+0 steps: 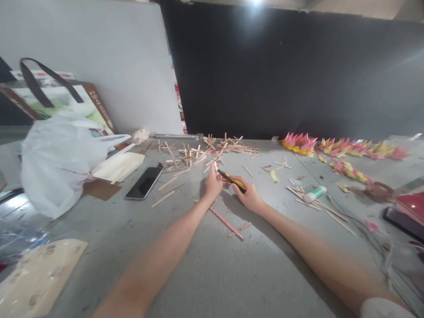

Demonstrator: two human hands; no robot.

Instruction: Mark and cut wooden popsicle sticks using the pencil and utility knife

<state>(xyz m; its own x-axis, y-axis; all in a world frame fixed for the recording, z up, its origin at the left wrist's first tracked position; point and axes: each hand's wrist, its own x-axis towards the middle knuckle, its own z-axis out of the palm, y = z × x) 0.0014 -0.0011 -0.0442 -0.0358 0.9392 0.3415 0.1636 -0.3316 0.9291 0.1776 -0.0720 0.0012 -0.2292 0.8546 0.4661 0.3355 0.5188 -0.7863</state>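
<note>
Two bare forearms reach out over a grey floor littered with craft scraps. At far left a white plastic bag [56, 163] slumps in front of a printed tote [62, 99] propped against the wall, out of the working space; just right of it lie a folded cream sheet [117, 167] and a dark phone [144, 182], face up and within easy reach. Beyond the phone spreads a loose heap of wooden sticks [202, 154], fanned close enough to be picked from without shifting. The left hand [213, 184] is closed in a pinch on one short stick [216, 168], holding it upright at the fingertips, seemingly to steady it against the blade; the wrist is straight and the forearm runs diagonally in from lower left. A pink striped straw [227, 224] lies on the floor just under and between the two arms. The right hand [249, 196] is wrapped around a yellow-and-black knife [232, 180], its tip angled up and left toward the pinched stick, so the two hands meet almost touching; whether the tip actually touches the wood I cannot tell. The right forearm comes in from lower right, wrist slightly bent inward. Farther right rest a small white-and-green glue tube [314, 193] among more sticks, and along the dark wall a row of pink-and-yellow folded paper flowers [300, 143], well apart from the cutting.
</note>
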